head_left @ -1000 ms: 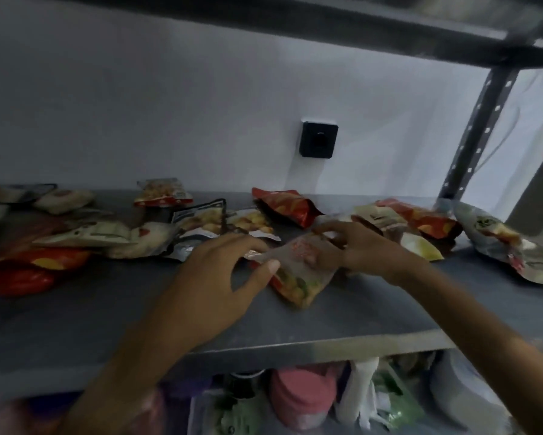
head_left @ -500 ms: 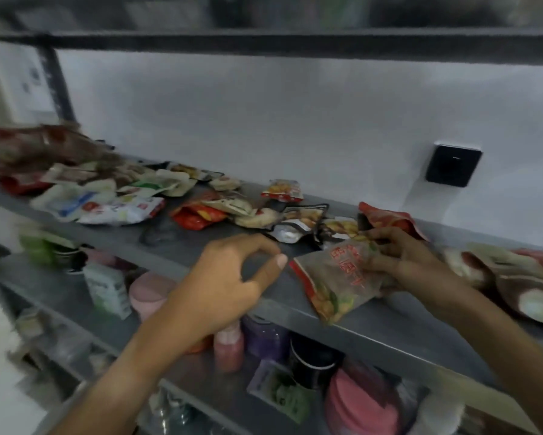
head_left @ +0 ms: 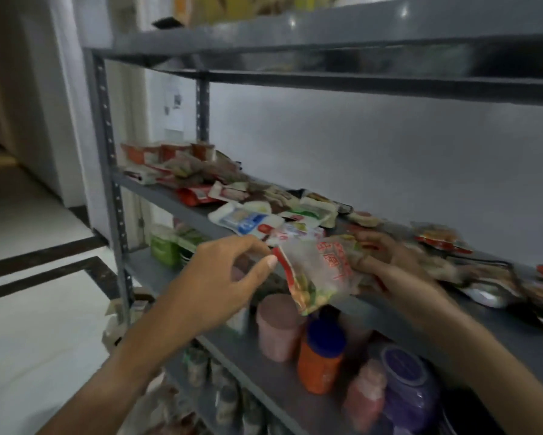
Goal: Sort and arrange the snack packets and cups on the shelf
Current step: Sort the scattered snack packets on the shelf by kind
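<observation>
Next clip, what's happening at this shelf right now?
A person is working at a grey metal shelf littered with snack packets. Their right hand holds a clear packet with red print by its right side, lifted at the front edge of the shelf. The left hand is at the packet's red left edge, thumb and fingers curled toward it; whether it has a grip is unclear. Loose packets lie along the shelf, with jars and bottles on the shelf below.

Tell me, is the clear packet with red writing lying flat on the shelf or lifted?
Lifted: the right hand holds the clear packet, its lower end hanging past the shelf edge.
</observation>
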